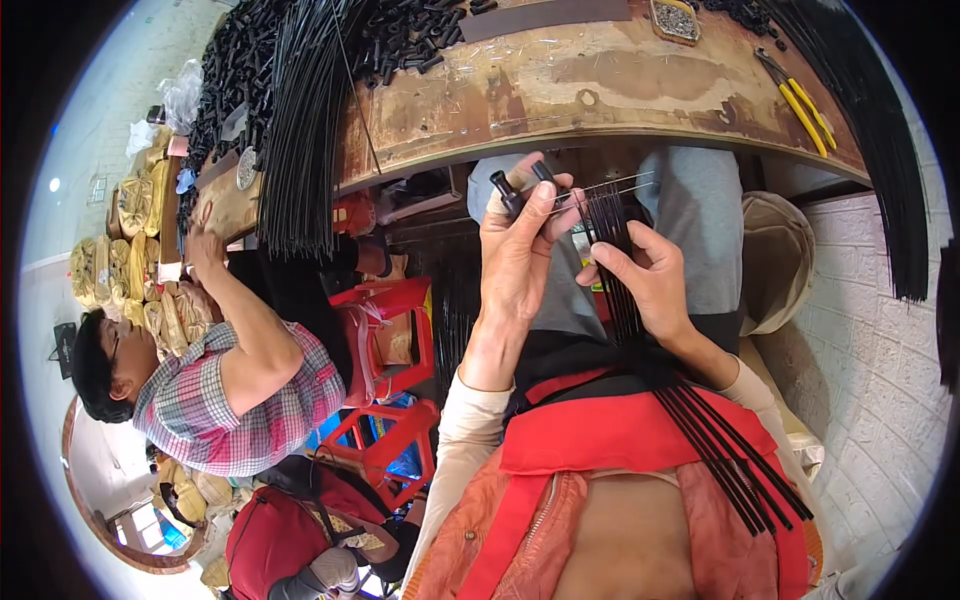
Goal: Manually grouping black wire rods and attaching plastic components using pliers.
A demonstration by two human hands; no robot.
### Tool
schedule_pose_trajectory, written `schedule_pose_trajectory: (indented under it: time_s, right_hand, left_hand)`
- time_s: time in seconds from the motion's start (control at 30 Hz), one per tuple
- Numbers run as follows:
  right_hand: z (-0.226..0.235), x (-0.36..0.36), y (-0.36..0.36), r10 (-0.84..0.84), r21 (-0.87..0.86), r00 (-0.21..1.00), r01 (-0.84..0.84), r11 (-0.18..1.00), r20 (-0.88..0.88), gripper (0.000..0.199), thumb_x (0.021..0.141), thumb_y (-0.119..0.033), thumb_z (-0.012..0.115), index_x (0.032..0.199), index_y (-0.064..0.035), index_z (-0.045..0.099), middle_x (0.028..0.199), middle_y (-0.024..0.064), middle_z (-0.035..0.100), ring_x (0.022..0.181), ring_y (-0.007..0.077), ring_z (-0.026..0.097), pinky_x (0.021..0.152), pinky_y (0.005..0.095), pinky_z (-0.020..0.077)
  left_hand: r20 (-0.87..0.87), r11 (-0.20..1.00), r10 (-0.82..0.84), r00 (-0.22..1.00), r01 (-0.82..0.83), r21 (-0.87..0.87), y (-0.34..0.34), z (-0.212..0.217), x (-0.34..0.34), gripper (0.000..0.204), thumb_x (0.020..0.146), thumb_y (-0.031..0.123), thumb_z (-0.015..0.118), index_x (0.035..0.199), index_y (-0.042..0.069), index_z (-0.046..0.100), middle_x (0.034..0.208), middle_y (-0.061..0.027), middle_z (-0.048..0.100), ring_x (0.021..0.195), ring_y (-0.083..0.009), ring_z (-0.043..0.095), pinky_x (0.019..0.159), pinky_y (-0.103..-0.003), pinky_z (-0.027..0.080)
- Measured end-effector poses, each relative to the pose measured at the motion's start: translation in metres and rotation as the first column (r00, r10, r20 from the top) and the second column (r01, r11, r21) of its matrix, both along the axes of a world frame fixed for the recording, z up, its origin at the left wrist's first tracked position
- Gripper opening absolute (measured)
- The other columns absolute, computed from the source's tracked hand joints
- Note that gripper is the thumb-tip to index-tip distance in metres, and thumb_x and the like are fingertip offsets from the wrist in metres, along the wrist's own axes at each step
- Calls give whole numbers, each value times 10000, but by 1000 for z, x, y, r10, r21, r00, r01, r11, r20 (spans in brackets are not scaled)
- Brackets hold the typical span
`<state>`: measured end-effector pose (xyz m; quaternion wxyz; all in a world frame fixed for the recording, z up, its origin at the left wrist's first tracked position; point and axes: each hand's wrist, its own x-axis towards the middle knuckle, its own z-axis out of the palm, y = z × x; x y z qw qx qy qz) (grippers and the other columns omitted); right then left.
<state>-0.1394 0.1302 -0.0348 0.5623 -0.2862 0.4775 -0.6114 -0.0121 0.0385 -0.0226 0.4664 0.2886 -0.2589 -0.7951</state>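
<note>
My left hand (518,250) is closed around two short black tubular pieces (507,192), which look like plastic handles. Tape wraps one of its fingers. Thin metal wire-like tips (625,182) run sideways from its fingertips, across the top of a bundle of rods. That bundle of thin black rods (622,300) is gripped by my right hand (648,282), thumb and fingers pinched on it. The rods slant down over my lap, and their lower ends (735,465) fan out across my red apron (600,435). Both hands are held in front of the table edge, above my knees.
On the wooden table (640,90) lie yellow-handled pliers (800,105), a small tray of metal bits (675,20) and a heap of black tubes (410,40). Long black rods (308,130) overhang its edge. A co-worker (240,390) sits at left near red stools (390,440).
</note>
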Motion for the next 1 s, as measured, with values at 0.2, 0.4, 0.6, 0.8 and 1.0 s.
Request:
schedule_pose_trajectory:
  time_s: [0.2, 0.4, 0.6, 0.8, 1.0]
  right_hand:
    - [-2, 0, 0, 0, -3, 1000, 0, 1000, 16, 149, 912, -87, 631, 1010, 23, 616, 877, 58, 649, 723, 160, 667, 661, 266, 542]
    - [0, -1, 0, -4, -2, 1000, 4, 1000, 7, 150, 912, -89, 632, 1008, 24, 615, 874, 61, 647, 722, 156, 666, 655, 261, 537]
    - [0, -2, -1, 4, 5, 1000, -4, 1000, 20, 154, 912, -98, 637, 1006, 21, 616, 867, 56, 645, 720, 152, 665, 652, 254, 532]
    - [5, -2, -3, 3, 4, 1000, -3, 1000, 19, 153, 912, -103, 638, 1005, 17, 617, 859, 49, 643, 721, 146, 663, 651, 251, 529]
    - [5, -1, -3, 1, -2, 1000, -1, 1000, 5, 149, 916, -108, 633, 1000, 15, 618, 855, 47, 640, 715, 143, 658, 649, 248, 524]
  left_hand:
    - [18, 1000, 10, 1000, -10, 28, 1, -4, 1, 187, 904, 77, 642, 1087, 36, 644, 1044, -138, 663, 914, -216, 681, 775, -282, 603]
    - [20, 999, -12, 1000, 11, 42, 1, -4, 1, 212, 918, 94, 627, 1118, 27, 629, 1064, -145, 661, 924, -210, 678, 785, -278, 598]
    - [-3, 999, -27, 1000, 27, 20, 0, -5, -1, 305, 932, 104, 608, 1221, 21, 560, 1081, -153, 655, 930, -204, 675, 796, -276, 594]
    - [-20, 997, -51, 999, 50, -52, -1, -3, -1, 430, 943, 94, 589, 1343, 32, 442, 1103, -138, 637, 967, -203, 659, 834, -295, 576]
    - [8, 997, -56, 998, 56, -58, 1, -5, -1, 425, 943, 99, 592, 1339, 33, 452, 1064, -108, 628, 969, -200, 654, 839, -302, 572]
